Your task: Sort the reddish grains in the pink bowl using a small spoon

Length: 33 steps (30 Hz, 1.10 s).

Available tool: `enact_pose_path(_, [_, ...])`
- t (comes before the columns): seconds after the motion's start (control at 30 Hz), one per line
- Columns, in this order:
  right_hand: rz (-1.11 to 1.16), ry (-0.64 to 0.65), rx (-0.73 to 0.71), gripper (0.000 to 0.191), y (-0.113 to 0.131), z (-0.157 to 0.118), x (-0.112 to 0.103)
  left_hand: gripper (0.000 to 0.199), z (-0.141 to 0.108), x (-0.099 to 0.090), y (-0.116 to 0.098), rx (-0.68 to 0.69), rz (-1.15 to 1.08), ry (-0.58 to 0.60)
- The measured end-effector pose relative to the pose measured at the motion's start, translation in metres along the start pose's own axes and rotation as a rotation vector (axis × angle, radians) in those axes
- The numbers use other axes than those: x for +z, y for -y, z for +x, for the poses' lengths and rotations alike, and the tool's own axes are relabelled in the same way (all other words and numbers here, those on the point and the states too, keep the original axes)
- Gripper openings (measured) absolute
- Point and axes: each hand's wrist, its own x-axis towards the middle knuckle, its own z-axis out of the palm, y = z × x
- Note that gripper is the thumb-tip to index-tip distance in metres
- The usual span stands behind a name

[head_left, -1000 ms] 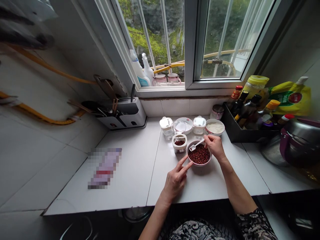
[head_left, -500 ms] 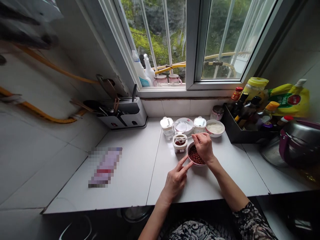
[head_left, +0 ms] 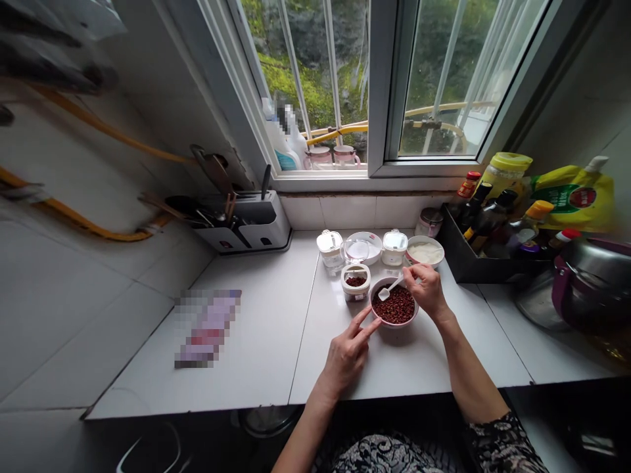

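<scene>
A bowl (head_left: 397,310) with a pink rim, full of small dark red grains that look like peppercorns, stands on the counter. My right hand (head_left: 426,289) pinches a small white spoon (head_left: 385,295) by its handle. The spoon's head is over the grains; whether it carries any I cannot tell. Two outstretched fingers of my left hand (head_left: 351,351) touch the bowl's near left rim, with the other fingers curled partly out of sight. Left of the bowl sits a clear jar (head_left: 355,292) with a white collar, its lid raised, and similar grains inside.
Behind are two white-lidded jars (head_left: 329,242) (head_left: 394,244), a clear-looking plate (head_left: 373,248) and a bowl of white powder or grains (head_left: 424,252). A black box of bottles (head_left: 456,246) and a steel pot (head_left: 535,302) stand right. A utensil holder (head_left: 266,226) is at the back left.
My right hand has moved right and slightly toward me, bringing the spoon from over the open jar to over the bowl. My left hand stays at the bowl's rim.
</scene>
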Motion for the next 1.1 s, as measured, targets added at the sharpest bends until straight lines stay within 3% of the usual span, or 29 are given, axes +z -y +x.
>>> enact_pose_path(0.3, [-0.091, 0.227, -0.062, 0.037, -0.001, -0.010, 0.015, 0.072, 0.000, -0.001, -0.001, 0.017, 0.004, -0.012])
enact_pose_path(0.67, [-0.142, 0.127, -0.097, 0.040, -0.006, -0.009, 0.010, 0.071, 0.000, -0.001, -0.001, 0.012, 0.002, -0.021])
enact_pose_path(1.1, [-0.151, 0.153, -0.107, 0.039, -0.005, -0.012, 0.018, 0.070, 0.000, 0.000, -0.001, 0.014, 0.015, -0.020])
